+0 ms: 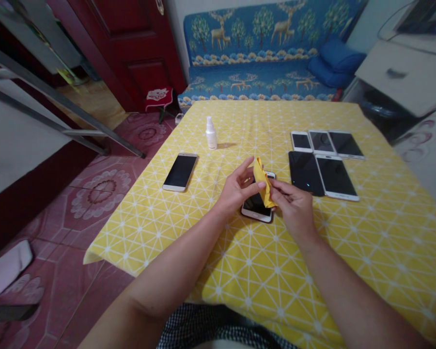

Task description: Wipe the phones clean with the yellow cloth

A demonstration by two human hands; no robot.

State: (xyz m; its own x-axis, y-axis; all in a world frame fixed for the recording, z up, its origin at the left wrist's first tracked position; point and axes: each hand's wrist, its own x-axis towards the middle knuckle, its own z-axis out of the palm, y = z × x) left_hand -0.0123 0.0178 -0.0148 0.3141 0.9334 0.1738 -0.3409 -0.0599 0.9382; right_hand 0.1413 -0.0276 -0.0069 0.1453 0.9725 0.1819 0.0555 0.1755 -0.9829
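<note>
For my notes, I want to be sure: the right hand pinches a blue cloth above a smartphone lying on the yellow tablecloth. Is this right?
Not quite: the head view shows that the cloth is yellow, not blue. The rest stands: the right hand pinches it above a smartphone lying on the yellow tablecloth.

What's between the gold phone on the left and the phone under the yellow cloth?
In the head view, the person's left hand and a stretch of yellow patterned tablecloth lie between the gold phone and that phone.
</note>
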